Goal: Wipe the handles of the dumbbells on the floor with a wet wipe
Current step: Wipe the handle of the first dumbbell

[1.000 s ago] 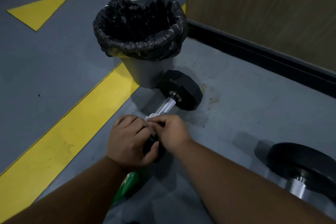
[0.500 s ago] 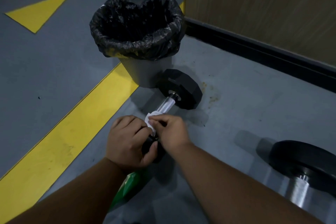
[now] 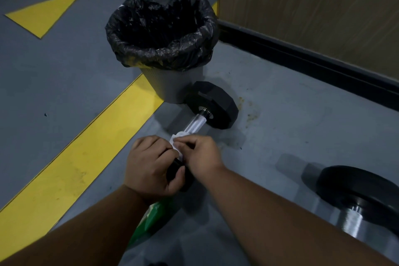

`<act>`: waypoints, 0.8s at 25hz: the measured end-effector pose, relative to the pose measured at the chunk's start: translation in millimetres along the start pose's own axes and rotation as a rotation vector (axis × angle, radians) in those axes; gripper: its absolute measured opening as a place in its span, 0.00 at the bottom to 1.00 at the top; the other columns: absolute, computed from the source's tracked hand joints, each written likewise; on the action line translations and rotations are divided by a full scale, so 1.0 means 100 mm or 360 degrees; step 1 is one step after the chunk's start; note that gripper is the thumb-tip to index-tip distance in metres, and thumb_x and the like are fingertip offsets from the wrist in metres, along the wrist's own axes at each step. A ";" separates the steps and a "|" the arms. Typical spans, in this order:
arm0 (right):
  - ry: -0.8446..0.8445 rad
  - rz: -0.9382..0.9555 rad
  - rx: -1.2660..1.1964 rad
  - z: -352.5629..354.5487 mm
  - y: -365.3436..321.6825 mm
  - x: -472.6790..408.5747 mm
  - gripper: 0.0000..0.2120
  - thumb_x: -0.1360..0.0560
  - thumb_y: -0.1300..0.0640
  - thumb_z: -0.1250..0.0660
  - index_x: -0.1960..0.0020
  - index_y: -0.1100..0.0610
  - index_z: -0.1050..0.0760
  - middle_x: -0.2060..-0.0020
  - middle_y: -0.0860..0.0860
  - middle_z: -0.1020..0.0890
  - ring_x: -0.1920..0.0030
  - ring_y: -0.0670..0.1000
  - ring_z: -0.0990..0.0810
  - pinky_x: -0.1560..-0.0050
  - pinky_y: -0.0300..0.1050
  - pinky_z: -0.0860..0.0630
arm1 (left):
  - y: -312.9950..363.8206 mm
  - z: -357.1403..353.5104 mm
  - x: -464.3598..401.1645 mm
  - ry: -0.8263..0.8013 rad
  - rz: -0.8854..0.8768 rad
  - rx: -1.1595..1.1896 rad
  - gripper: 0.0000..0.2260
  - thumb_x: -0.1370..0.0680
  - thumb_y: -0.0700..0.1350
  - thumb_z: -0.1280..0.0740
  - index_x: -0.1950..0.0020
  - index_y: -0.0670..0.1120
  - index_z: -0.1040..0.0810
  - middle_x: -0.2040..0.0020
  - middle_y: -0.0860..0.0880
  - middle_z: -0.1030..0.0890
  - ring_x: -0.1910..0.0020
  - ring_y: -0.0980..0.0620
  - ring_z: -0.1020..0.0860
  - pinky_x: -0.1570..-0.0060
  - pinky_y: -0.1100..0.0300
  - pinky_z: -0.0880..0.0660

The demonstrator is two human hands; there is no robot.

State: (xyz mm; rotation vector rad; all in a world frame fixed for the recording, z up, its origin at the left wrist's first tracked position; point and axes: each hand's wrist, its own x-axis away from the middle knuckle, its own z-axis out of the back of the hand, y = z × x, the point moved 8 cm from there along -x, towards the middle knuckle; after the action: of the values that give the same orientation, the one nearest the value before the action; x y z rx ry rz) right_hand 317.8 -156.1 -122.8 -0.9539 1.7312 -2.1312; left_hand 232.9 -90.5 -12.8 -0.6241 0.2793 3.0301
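Head view: the dumbbell [image 3: 212, 109] lies on the floor [image 3: 291, 119], its far weight touching the bin [image 3: 170, 84]. The left hand [image 3: 151, 168] grips its near weight, while the right hand [image 3: 203, 155] pinches the wipe [image 3: 178, 142] against the handle [image 3: 194, 124]. A second dumbbell [image 3: 358, 196] lies well apart at right.

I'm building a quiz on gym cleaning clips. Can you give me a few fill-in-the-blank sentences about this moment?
1. The right hand pinches a white ____ against the dumbbell handle.
2. The bin behind the dumbbell is lined with a ____ bag.
3. The left hand grips the dumbbell's near ____.
4. The floor stripe is ____.

Missing words: wipe; black; weight; yellow
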 end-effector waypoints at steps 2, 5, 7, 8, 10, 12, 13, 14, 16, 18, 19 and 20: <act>-0.0017 0.0055 0.0070 0.04 -0.03 -0.08 0.07 0.23 0.58 0.28 0.46 0.54 0.14 0.47 0.47 0.13 0.44 0.44 0.17 0.35 0.45 0.23 | 0.00 -0.01 0.00 -0.0006 0.0005 -0.0010 0.16 0.29 0.57 0.35 0.63 0.45 0.21 0.63 0.47 0.22 0.63 0.44 0.25 0.57 0.54 0.34; 0.0307 -0.0002 -0.0057 0.44 -0.16 -0.33 0.04 0.23 0.59 0.28 0.50 0.54 0.14 0.54 0.45 0.13 0.52 0.45 0.15 0.43 0.41 0.21 | -0.01 0.00 -0.02 -0.0020 0.0024 -0.0008 0.16 0.32 0.58 0.32 0.63 0.44 0.21 0.63 0.47 0.22 0.63 0.44 0.25 0.58 0.52 0.33; 0.0365 -0.0036 -0.0156 0.53 -0.21 -0.37 0.04 0.23 0.59 0.27 0.52 0.55 0.14 0.60 0.42 0.15 0.56 0.42 0.17 0.47 0.36 0.22 | 0.00 0.00 -0.03 -0.0012 0.0018 -0.0015 0.14 0.33 0.56 0.31 0.63 0.44 0.21 0.63 0.47 0.22 0.63 0.43 0.25 0.59 0.52 0.33; 0.0312 -0.0041 -0.0128 0.46 -0.22 -0.33 0.04 0.23 0.60 0.28 0.52 0.56 0.14 0.62 0.42 0.15 0.59 0.40 0.18 0.49 0.37 0.23 | 0.00 0.01 -0.02 -0.0011 0.0016 -0.0016 0.14 0.33 0.55 0.31 0.63 0.44 0.21 0.63 0.47 0.22 0.63 0.43 0.25 0.59 0.52 0.33; 0.0106 -0.0030 -0.0044 0.18 -0.14 -0.15 0.05 0.23 0.60 0.28 0.50 0.57 0.14 0.61 0.43 0.15 0.61 0.40 0.19 0.48 0.41 0.22 | -0.02 0.02 -0.01 0.0007 0.0011 -0.0003 0.14 0.31 0.56 0.33 0.63 0.44 0.21 0.63 0.47 0.22 0.63 0.43 0.25 0.58 0.53 0.34; -0.0056 -0.0028 -0.0001 -0.03 -0.06 -0.01 0.05 0.23 0.59 0.27 0.49 0.55 0.14 0.56 0.44 0.13 0.55 0.42 0.17 0.44 0.42 0.21 | -0.05 0.01 -0.01 0.0011 0.0027 0.0017 0.15 0.30 0.56 0.34 0.63 0.44 0.21 0.63 0.47 0.22 0.63 0.43 0.25 0.58 0.52 0.33; -0.0079 -0.0023 0.0012 -0.04 -0.06 -0.02 0.05 0.24 0.59 0.27 0.49 0.54 0.14 0.56 0.43 0.14 0.54 0.42 0.17 0.43 0.41 0.21 | -0.06 0.01 -0.01 0.0005 0.0037 0.0029 0.15 0.30 0.57 0.34 0.63 0.45 0.21 0.63 0.47 0.22 0.63 0.43 0.25 0.58 0.52 0.33; -0.0067 -0.0002 0.0029 0.01 -0.08 -0.07 0.05 0.24 0.59 0.27 0.50 0.54 0.13 0.58 0.41 0.14 0.56 0.41 0.17 0.44 0.40 0.22 | -0.07 0.00 -0.02 0.0003 0.0046 0.0030 0.15 0.30 0.57 0.34 0.64 0.45 0.21 0.63 0.47 0.23 0.63 0.44 0.25 0.58 0.52 0.33; 0.0076 0.0000 0.0008 0.19 -0.16 -0.24 0.04 0.24 0.59 0.27 0.51 0.54 0.13 0.60 0.41 0.15 0.58 0.41 0.17 0.47 0.40 0.21 | -0.07 -0.02 -0.02 -0.0017 0.0056 0.0008 0.14 0.31 0.56 0.33 0.64 0.45 0.22 0.64 0.47 0.23 0.62 0.44 0.25 0.58 0.51 0.32; 0.0292 -0.0006 -0.0021 0.42 -0.22 -0.37 0.04 0.25 0.56 0.25 0.52 0.54 0.13 0.57 0.43 0.13 0.56 0.42 0.15 0.48 0.39 0.20 | -0.04 -0.02 -0.01 -0.0034 0.0042 -0.0005 0.14 0.31 0.56 0.32 0.64 0.45 0.22 0.63 0.47 0.23 0.63 0.43 0.25 0.59 0.50 0.32; 0.0346 -0.0011 -0.0074 0.45 -0.23 -0.37 0.04 0.26 0.55 0.24 0.52 0.54 0.13 0.57 0.44 0.13 0.55 0.42 0.15 0.48 0.38 0.20 | -0.04 -0.02 -0.01 -0.0033 0.0033 -0.0013 0.14 0.32 0.56 0.32 0.63 0.45 0.22 0.63 0.47 0.23 0.63 0.43 0.25 0.59 0.49 0.32; 0.0368 -0.0022 -0.0120 0.43 -0.22 -0.35 0.03 0.25 0.56 0.25 0.52 0.54 0.13 0.56 0.44 0.13 0.55 0.42 0.15 0.47 0.37 0.20 | -0.04 -0.01 0.00 -0.0034 0.0030 -0.0014 0.14 0.32 0.56 0.32 0.63 0.45 0.22 0.63 0.47 0.23 0.63 0.43 0.25 0.59 0.49 0.32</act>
State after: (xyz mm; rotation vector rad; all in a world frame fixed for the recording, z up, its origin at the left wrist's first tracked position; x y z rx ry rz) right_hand 375.8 -164.5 -109.8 -0.7642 1.9279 -2.2766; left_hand 234.0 -86.7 -14.4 -0.5922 0.2727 3.0558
